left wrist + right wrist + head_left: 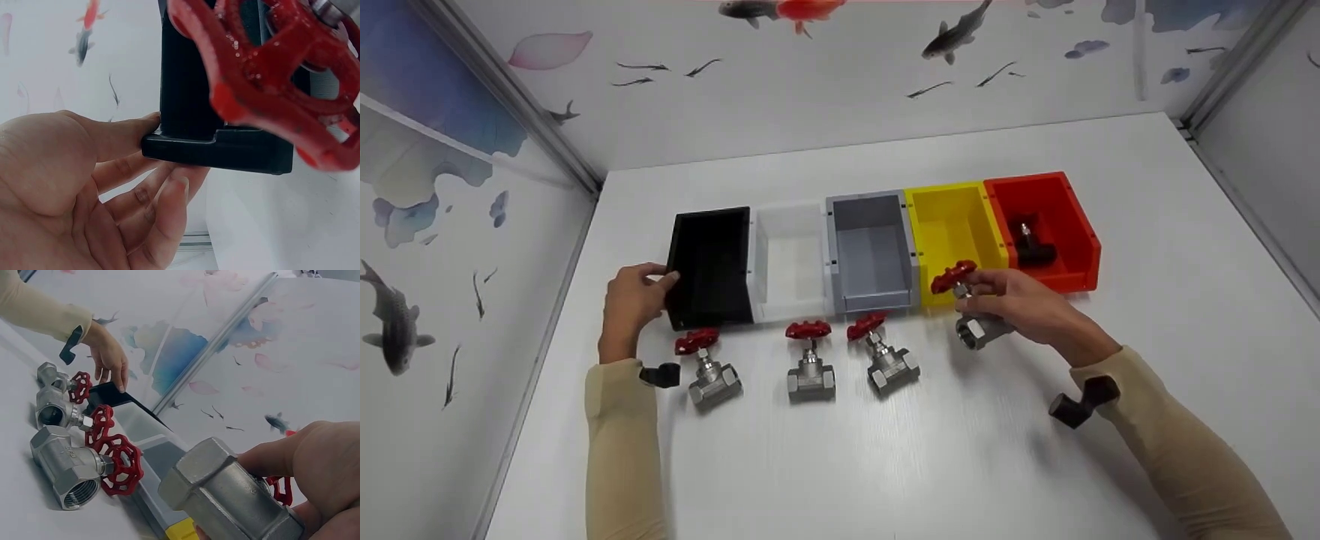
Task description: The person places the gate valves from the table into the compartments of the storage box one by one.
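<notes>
At the front edge of the yellow bin (pixel 952 225), my right hand (pixel 1024 307) grips a steel valve (pixel 979 330) with a red handwheel, held above the table. In the right wrist view the valve body (pixel 225 495) fills the lower middle, beside the fingers. My left hand (pixel 636 300) pinches the left wall of the black bin (pixel 711 262). The left wrist view shows the thumb and fingers on the edge of that bin (pixel 225 152), with a red handwheel (pixel 281 84) close in front. Three more valves (pixel 714 381) (pixel 811 375) (pixel 891 366) lie before the bins.
A white bin (pixel 791 262) and a grey bin (pixel 874 255) stand in the row between black and yellow. The red bin (pixel 1080 255) at the right end holds a black fitting (pixel 1037 253) with a metal tip. Printed panels (pixel 810 97) rise behind and beside the white table (pixel 847 465).
</notes>
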